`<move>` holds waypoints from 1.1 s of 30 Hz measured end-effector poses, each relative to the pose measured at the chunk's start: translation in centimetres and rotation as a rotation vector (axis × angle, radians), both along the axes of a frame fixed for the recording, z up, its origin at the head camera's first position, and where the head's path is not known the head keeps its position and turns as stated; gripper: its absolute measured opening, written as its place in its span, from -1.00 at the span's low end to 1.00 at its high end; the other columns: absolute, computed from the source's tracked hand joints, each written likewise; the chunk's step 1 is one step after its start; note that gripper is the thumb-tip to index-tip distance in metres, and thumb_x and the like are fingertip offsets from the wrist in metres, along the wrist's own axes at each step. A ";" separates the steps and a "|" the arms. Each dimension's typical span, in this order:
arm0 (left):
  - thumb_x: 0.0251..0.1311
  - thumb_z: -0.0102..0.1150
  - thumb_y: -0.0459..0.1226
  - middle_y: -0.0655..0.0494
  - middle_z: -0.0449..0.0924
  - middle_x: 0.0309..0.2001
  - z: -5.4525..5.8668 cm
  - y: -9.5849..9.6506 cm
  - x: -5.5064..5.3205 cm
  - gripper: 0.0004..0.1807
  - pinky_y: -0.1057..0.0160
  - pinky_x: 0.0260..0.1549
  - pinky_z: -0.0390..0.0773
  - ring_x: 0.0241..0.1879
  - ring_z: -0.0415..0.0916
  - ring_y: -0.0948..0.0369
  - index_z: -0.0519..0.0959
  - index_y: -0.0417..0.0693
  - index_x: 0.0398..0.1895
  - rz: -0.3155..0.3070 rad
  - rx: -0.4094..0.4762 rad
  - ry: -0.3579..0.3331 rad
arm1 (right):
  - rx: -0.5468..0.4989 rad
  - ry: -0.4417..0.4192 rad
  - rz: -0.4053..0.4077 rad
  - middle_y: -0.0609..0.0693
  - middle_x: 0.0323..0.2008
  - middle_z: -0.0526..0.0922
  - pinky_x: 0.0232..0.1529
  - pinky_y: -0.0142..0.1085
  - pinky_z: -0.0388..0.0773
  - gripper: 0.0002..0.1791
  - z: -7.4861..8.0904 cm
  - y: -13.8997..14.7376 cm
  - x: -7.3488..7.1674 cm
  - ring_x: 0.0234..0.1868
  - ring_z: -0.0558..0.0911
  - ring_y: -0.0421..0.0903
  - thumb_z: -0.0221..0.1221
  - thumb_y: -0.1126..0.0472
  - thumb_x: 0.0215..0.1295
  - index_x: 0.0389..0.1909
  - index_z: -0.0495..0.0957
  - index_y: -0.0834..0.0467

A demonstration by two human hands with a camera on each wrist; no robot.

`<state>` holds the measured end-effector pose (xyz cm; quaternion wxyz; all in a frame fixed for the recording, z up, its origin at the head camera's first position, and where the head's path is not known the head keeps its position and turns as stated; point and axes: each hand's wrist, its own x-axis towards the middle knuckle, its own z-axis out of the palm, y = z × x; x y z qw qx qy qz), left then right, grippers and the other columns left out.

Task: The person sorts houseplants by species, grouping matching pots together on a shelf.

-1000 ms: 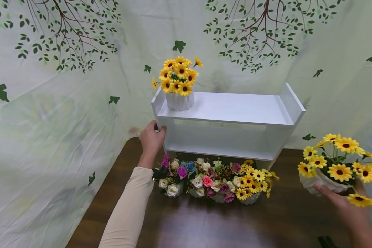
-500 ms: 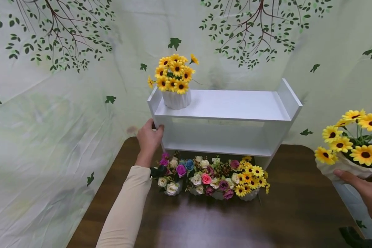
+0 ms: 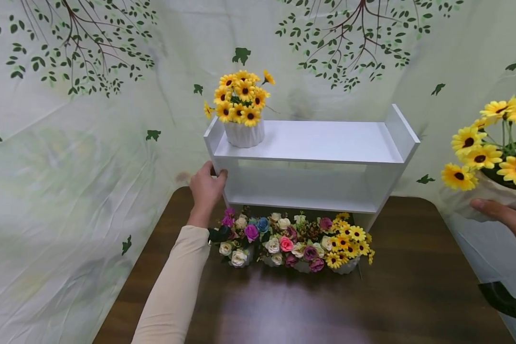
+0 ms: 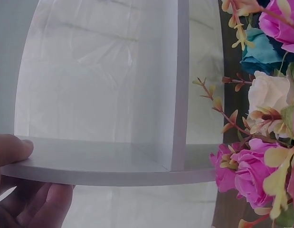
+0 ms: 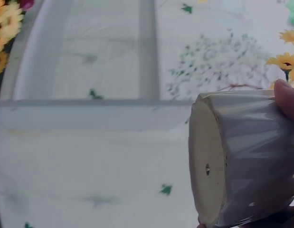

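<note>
My left hand (image 3: 207,188) grips the left side panel of a white two-tier shelf (image 3: 309,141). In the left wrist view the thumb lies on the panel's inner face and the fingers (image 4: 56,204) lie behind its edge. At the far right, my right hand (image 3: 511,222) holds up a white ribbed flower pot (image 3: 473,203) of yellow sunflowers (image 3: 479,155), beyond the table's right edge. The right wrist view shows this pot's flat base with a small hole, the thumb (image 5: 285,97) on its side. Another sunflower pot (image 3: 245,134) stands on the top shelf's left end.
Before the shelf's foot stands a row of potted flowers: purple and white ones (image 3: 239,255), pink and cream roses (image 3: 285,244), and small sunflowers (image 3: 348,246). They sit on a dark wooden table (image 3: 284,306). A leaf-printed cloth (image 3: 90,157) hangs behind and at the left.
My right hand has carried the sunflower pot right and then upward, off the table's right side. My left hand keeps its grip on the shelf panel. The view has shifted slightly.
</note>
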<state>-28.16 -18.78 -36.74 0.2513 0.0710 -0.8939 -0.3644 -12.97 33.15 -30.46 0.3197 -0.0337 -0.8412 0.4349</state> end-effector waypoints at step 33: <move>0.20 0.15 -0.14 -0.16 0.74 -0.15 0.0 0.2 0.0 -0.71 -0.16 0.02 0.42 -0.10 0.63 -0.17 0.61 -0.17 -0.17 0.013 -0.006 -0.013 | -0.157 -0.230 0.460 -0.08 0.35 0.42 0.41 -0.01 0.30 -0.10 8.4 -16.4 -13.9 0.30 0.39 -0.11 0.47 0.13 0.06 0.42 0.25 -0.18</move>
